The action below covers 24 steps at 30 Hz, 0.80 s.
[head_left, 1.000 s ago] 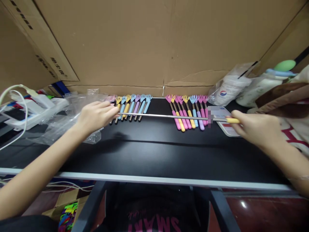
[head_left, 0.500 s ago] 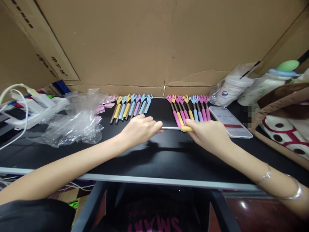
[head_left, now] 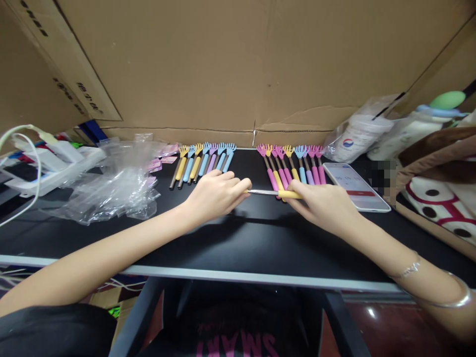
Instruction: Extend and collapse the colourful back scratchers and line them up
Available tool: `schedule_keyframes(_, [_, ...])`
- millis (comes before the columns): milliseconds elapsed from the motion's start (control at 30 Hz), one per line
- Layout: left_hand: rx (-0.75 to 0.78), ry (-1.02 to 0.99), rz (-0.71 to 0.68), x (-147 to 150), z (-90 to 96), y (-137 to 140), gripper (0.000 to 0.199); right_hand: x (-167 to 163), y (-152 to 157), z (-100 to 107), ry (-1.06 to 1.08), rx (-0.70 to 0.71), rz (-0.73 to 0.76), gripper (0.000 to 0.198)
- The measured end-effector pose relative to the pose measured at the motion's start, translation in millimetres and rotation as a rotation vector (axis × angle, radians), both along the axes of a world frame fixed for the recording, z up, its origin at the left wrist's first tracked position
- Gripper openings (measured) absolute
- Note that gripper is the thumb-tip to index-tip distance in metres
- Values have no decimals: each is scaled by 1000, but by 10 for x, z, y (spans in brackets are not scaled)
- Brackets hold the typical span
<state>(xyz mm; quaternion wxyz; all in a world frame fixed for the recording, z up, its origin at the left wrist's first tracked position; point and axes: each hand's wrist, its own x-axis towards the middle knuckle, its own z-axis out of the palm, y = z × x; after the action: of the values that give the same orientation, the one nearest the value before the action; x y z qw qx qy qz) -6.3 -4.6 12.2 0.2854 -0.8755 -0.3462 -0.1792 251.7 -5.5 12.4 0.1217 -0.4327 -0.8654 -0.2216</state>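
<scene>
Between my hands, above the black table, is a back scratcher (head_left: 266,193) with a yellow handle and a bare metal rod. My right hand (head_left: 325,202) is closed round the yellow handle. The rod's other end goes into the closed fingers of my left hand (head_left: 219,194), which hide that end. Behind my left hand lies a row of yellow, blue and purple back scratchers (head_left: 204,165), claws toward the cardboard. Another row of pink, yellow, blue and purple back scratchers (head_left: 275,179) lies behind my right hand, which partly covers it.
Clear plastic bags (head_left: 122,191) lie at left beside a white power strip (head_left: 55,171) with cables. A phone (head_left: 351,178), a lidded cup (head_left: 362,139) in a bag, and a patterned cloth bag (head_left: 442,198) are at right. Cardboard (head_left: 208,64) walls the back; the table's edge (head_left: 238,275) is in front.
The view has shifted slightly. The rod now slants a little, its left end a bit higher. Both hands keep hold of the back scratcher, and the rows lie as before.
</scene>
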Motion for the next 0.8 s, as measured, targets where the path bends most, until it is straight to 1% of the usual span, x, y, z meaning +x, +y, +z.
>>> schedule_keyframes(133, [-59,-16,-5,-82,-31,61,24,22,-10,14,40,-74,62,27])
schedule_keyframes(233, [-125,-30,-19,-127,-82,112,23,64,-3,-3,52,-146,79,26])
schedule_keyframes(400, [-233,-13,-34,-150,-138,139,19,110,31,-69,69,-256,125,21])
schedule_keyframes(533, [-337,-46,-52,-154,-179,138,16,107,35,-89,89,-355,146,19])
schedule_keyframes(667, [-393,-79,-46,-156,-230,146,17,89,8,-79,75,-400,141,16])
schedule_keyframes(800, [-443,-102,-47,-163,-272,160,18,85,-5,-97,61,-407,137,19])
